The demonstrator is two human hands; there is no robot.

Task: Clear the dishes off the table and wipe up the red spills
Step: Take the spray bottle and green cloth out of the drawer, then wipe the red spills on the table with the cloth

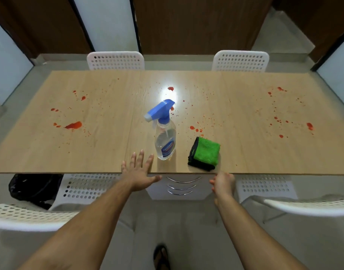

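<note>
The left hand [138, 171] is spread flat, fingers [140, 156] released just beside the spray bottle [165, 141]. The right hand [222, 183] is loosely curled, ungrasping, below the tabletop [89, 152] edge near the green cloth [205, 153].

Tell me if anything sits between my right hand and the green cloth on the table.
Nothing visible does. The right hand hovers at the table's near edge, just short of the green cloth, with only bare tabletop between them. The spray bottle stands off to the cloth's left, nearer the left hand.
</note>
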